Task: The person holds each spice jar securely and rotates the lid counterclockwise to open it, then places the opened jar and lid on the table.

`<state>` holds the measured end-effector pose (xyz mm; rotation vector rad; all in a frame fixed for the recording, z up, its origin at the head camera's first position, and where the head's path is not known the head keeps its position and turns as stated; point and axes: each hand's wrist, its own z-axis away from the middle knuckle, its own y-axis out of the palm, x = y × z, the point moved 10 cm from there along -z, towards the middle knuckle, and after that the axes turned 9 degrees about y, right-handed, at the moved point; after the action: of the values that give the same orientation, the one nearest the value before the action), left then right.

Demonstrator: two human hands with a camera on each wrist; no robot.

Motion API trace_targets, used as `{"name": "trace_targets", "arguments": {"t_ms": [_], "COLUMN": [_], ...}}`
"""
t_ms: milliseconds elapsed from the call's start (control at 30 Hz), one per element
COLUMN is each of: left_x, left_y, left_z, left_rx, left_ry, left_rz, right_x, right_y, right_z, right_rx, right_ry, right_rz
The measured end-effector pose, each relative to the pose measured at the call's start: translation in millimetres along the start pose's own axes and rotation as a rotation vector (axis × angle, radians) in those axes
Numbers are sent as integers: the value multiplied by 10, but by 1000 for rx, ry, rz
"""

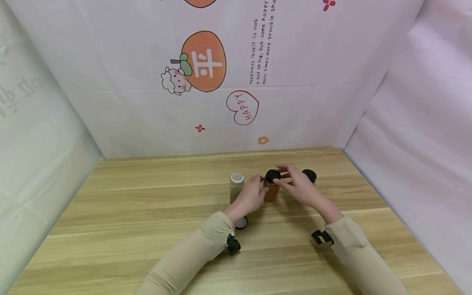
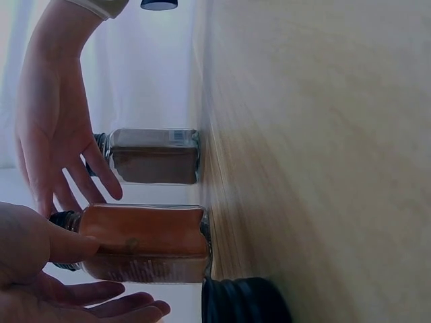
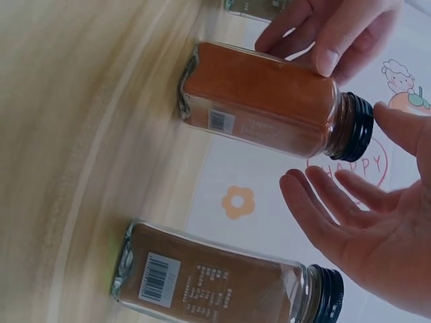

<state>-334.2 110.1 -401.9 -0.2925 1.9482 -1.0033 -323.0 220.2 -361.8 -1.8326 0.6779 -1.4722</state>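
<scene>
A square glass spice jar of orange-red powder (image 3: 262,101) stands upright on the table with its black lid (image 1: 273,176) on. My left hand (image 1: 250,196) is at the jar's left side, its thumb close against the glass near the shoulder. In the left wrist view its fingers stretch loosely beside the jar, with a gap visible. My right hand (image 1: 300,188) is spread around the lid from the right, thumb at the lid's edge and the other fingers apart from it. Whether the thumb touches is hard to tell.
Behind my right hand stands a second jar with brown powder (image 3: 209,276) and a black lid. Left of my left hand is a jar with a white top (image 1: 235,190). A loose black cap (image 1: 241,222) lies near my left wrist. Printed cloth (image 1: 295,114) hangs behind the table.
</scene>
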Motion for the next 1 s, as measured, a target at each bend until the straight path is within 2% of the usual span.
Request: {"name": "trace_targets", "arguments": {"t_ms": [300,767,1000], "left_x": [4,9,3], "left_y": [-9,-6,-4], "left_z": [4,3,-3], "left_rx": [0,2,2], "left_ry": [-6,-13,-10], "left_rz": [-5,-2,-12], "right_x": [-57,-52,-3], "right_y": [0,0,-14], "right_z": [-27,-15,-2], "right_rx": [-72,-86,-59], "right_ry": [78,81,37], "right_rz": [-53,-49,-21]}}
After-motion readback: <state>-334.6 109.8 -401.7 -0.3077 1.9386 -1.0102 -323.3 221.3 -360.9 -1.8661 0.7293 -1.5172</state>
